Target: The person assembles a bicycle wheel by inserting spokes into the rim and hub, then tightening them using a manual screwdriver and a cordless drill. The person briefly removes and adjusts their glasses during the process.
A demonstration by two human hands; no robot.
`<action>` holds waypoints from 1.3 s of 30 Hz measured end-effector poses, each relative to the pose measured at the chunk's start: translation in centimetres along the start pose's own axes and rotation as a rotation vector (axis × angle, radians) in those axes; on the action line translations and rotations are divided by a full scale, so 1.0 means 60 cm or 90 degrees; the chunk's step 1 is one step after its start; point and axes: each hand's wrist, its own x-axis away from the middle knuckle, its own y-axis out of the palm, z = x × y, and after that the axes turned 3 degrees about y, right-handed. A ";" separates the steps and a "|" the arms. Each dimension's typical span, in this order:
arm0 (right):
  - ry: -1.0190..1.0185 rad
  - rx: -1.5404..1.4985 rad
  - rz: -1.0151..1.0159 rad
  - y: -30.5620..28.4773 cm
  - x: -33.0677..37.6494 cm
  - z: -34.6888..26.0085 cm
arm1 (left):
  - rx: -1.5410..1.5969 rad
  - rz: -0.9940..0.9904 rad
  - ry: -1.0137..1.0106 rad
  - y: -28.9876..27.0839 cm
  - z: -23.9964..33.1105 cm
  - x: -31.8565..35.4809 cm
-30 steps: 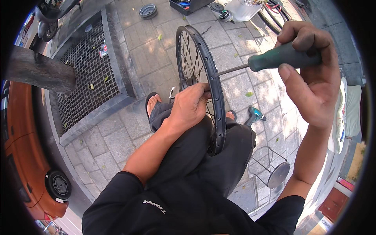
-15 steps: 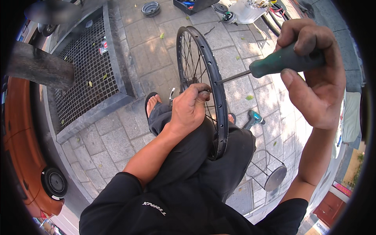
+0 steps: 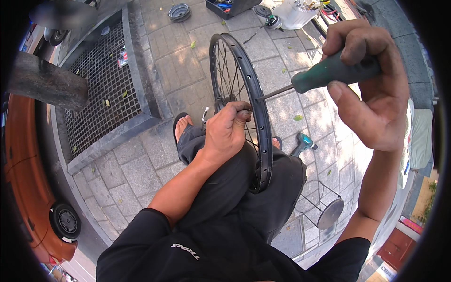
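Observation:
A bare black bicycle wheel (image 3: 263, 141), with no tyre on it, stands upright between my knees, its holed rim facing right. My left hand (image 3: 226, 129) pinches at a spoke close to the rim's inner side; the fingertips partly hide what they grip. On the outer side, my right hand (image 3: 376, 89) holds the dark green handle of a screwdriver (image 3: 312, 79) loosely between thumb and curled fingers. Its thin shaft points left, and the tip meets the rim at a hole, level with my left fingertips.
A teal cordless drill (image 3: 304, 143) and a small round-topped stool (image 3: 331, 214) are on the paving at right. Ahead are a metal dish (image 3: 179, 12), a black toolbox (image 3: 230, 7) and a white bucket (image 3: 292, 14). A tree trunk (image 3: 49, 80) rises over a grate (image 3: 101, 89) at left.
My right hand and the screwdriver handle have shifted left, a little closer to the rim. My left hand keeps its pinch, and the wheel stays almost where it was.

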 end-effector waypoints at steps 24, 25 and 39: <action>0.090 0.027 -0.061 -0.006 -0.023 -0.039 | 0.085 0.057 -0.001 -0.005 -0.010 0.005; 0.100 0.031 -0.055 -0.005 -0.027 -0.041 | 0.081 0.052 -0.003 -0.005 -0.012 0.006; 0.151 0.068 -0.053 0.000 -0.060 -0.066 | 0.072 0.081 -0.019 -0.012 -0.020 0.005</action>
